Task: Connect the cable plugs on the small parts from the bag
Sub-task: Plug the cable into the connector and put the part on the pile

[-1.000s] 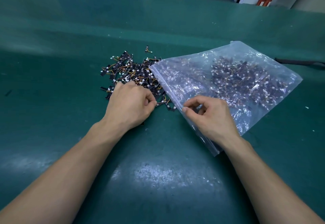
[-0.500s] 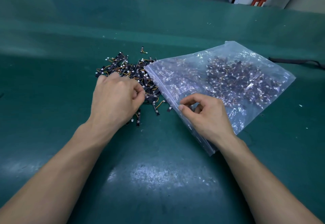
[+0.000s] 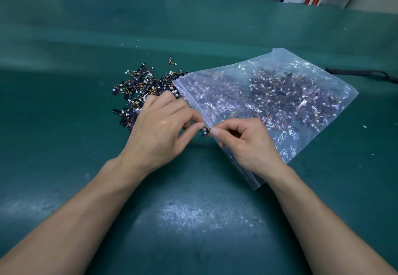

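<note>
**anon:** where's the part rn?

**me:** on my feed the small part [image 3: 204,131] lies roughly crosswise between both hands, at the bag [image 3: 280,93] edge. Left hand [image 3: 159,132] pinches one end, and it looks like the right hand [image 3: 247,143] pinches the other.

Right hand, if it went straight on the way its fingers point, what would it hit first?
Likely the left hand, just past the small part both hands pinch; depth is unclear.

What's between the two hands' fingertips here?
Head view: one small dark part with a yellow-orange wire, pinched between the left hand and right hand, by the mouth of the plastic bag.
</note>
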`<state>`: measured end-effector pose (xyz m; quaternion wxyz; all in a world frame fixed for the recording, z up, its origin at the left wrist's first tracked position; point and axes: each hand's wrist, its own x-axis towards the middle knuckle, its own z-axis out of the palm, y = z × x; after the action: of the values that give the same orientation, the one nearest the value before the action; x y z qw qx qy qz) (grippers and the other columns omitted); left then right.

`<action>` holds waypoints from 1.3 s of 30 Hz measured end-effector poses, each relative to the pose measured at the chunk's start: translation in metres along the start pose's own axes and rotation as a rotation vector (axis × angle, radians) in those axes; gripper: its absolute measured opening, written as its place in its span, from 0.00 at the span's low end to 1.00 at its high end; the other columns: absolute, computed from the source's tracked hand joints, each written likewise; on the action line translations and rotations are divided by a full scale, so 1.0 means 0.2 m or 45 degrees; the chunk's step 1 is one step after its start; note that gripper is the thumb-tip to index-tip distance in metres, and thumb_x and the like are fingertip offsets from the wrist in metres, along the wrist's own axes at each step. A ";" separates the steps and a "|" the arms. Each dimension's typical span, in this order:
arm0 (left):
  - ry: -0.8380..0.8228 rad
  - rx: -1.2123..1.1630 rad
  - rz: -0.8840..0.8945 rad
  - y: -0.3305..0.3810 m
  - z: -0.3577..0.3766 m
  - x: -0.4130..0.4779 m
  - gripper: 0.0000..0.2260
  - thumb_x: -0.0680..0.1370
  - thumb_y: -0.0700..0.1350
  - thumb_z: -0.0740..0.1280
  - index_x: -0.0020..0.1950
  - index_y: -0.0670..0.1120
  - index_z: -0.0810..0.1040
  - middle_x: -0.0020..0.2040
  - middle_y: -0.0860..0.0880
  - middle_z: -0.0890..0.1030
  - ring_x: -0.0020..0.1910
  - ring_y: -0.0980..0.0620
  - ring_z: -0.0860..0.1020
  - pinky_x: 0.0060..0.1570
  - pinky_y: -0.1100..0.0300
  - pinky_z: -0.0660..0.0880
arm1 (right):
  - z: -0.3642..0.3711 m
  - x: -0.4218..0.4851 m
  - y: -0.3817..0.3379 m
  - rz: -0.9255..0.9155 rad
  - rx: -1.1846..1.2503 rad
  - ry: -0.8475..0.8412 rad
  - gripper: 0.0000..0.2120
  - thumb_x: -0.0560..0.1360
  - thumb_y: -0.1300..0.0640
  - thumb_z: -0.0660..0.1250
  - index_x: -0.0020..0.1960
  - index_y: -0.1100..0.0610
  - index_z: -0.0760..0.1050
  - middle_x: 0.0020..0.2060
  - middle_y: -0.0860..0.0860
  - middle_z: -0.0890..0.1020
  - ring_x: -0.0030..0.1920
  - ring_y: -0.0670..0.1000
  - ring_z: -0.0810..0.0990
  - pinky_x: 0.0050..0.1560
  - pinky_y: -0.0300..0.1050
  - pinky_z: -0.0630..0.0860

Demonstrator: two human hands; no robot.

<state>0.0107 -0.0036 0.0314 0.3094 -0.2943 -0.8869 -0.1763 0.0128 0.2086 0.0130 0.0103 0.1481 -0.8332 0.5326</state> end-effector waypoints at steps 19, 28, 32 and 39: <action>-0.058 -0.459 -0.293 -0.05 0.04 -0.04 0.11 0.80 0.52 0.64 0.51 0.47 0.83 0.43 0.57 0.80 0.45 0.52 0.72 0.51 0.53 0.72 | 0.00 -0.01 -0.03 0.047 -0.046 -0.137 0.09 0.79 0.62 0.69 0.44 0.53 0.85 0.26 0.41 0.79 0.27 0.41 0.69 0.30 0.34 0.64; -0.174 -0.723 -0.325 -0.01 0.06 -0.05 0.05 0.76 0.46 0.71 0.45 0.57 0.81 0.39 0.60 0.81 0.42 0.52 0.76 0.43 0.57 0.73 | -0.01 -0.02 -0.04 -0.020 0.054 -0.089 0.09 0.79 0.62 0.71 0.45 0.50 0.85 0.29 0.44 0.81 0.28 0.40 0.69 0.32 0.32 0.65; -0.106 -0.771 -0.368 -0.01 0.06 -0.05 0.06 0.76 0.45 0.71 0.43 0.58 0.80 0.38 0.62 0.80 0.41 0.53 0.77 0.43 0.59 0.73 | 0.00 -0.02 -0.04 -0.031 0.047 -0.057 0.06 0.78 0.60 0.72 0.44 0.50 0.84 0.29 0.43 0.81 0.28 0.40 0.71 0.33 0.32 0.67; -0.119 -0.803 -0.382 0.00 0.06 -0.04 0.02 0.75 0.53 0.69 0.45 0.61 0.80 0.41 0.61 0.82 0.45 0.54 0.77 0.45 0.64 0.71 | 0.00 -0.02 -0.05 -0.047 -0.029 0.025 0.10 0.78 0.61 0.71 0.40 0.50 0.82 0.28 0.44 0.80 0.28 0.42 0.71 0.32 0.34 0.68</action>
<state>0.0116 -0.0008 0.0168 0.1328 -0.2494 -0.8354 -0.4715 0.0183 0.2063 0.0209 0.0301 0.1579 -0.8363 0.5242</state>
